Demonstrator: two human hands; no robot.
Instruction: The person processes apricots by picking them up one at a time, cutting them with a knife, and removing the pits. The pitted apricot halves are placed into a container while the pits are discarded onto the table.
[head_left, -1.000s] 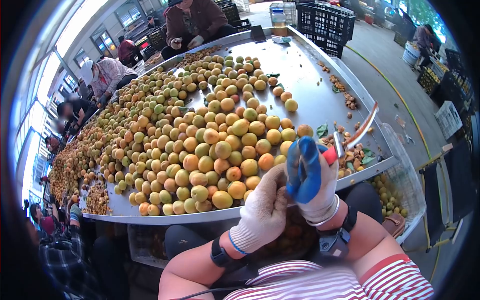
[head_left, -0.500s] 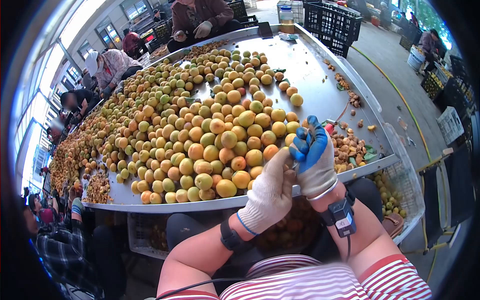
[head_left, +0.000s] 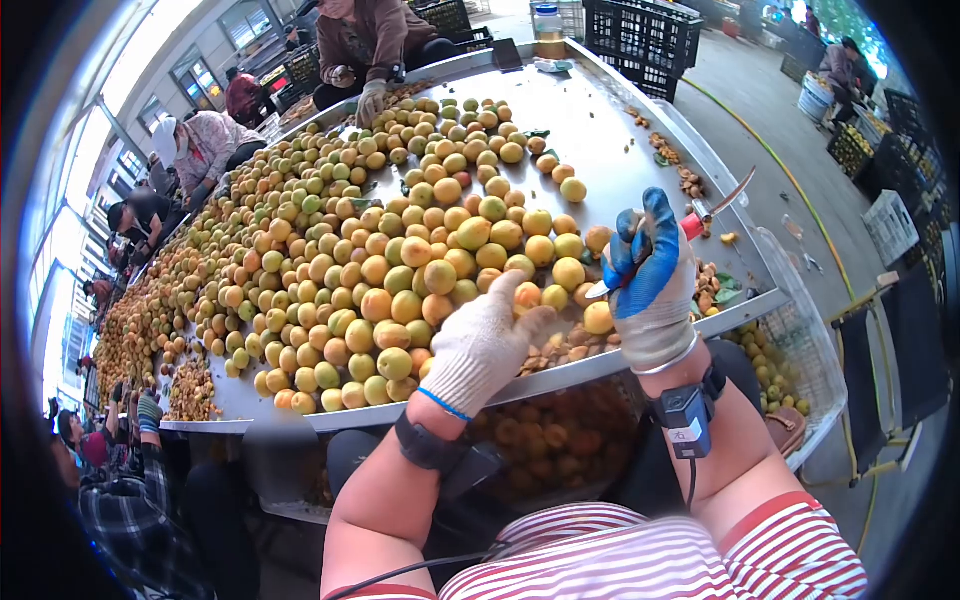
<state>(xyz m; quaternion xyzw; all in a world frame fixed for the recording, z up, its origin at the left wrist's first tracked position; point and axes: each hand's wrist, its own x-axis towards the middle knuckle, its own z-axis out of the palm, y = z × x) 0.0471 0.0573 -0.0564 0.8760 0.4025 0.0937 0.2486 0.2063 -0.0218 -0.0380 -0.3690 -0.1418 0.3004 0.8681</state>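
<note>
My left hand (head_left: 485,338), in a white knitted glove, reaches over the near edge of the fruit pile. Its thumb and forefinger are apart, beside an orange-yellow apricot (head_left: 527,296); I see no firm grip on it. My right hand (head_left: 648,275) wears a white glove with blue-coated fingers, curled round a red-handled knife (head_left: 692,226). A short pale blade (head_left: 597,290) pokes out on the left of the fist, and a thin curved metal piece (head_left: 732,192) sticks out beyond the handle. Many yellow-green and orange apricots (head_left: 400,305) cover the table.
The metal table (head_left: 590,110) has a raised rim. Brown fruit bits (head_left: 560,350) lie by the near edge and along the right side. Below stand plastic crates (head_left: 815,370) of fruit. Black crates (head_left: 640,45) are stacked behind. A person (head_left: 375,45) works across the table, others at left.
My hands, together before, have parted. The left has moved left and down to the apricots with its fingers opened; the right has risen to the right, bringing the knife into clearer view.
</note>
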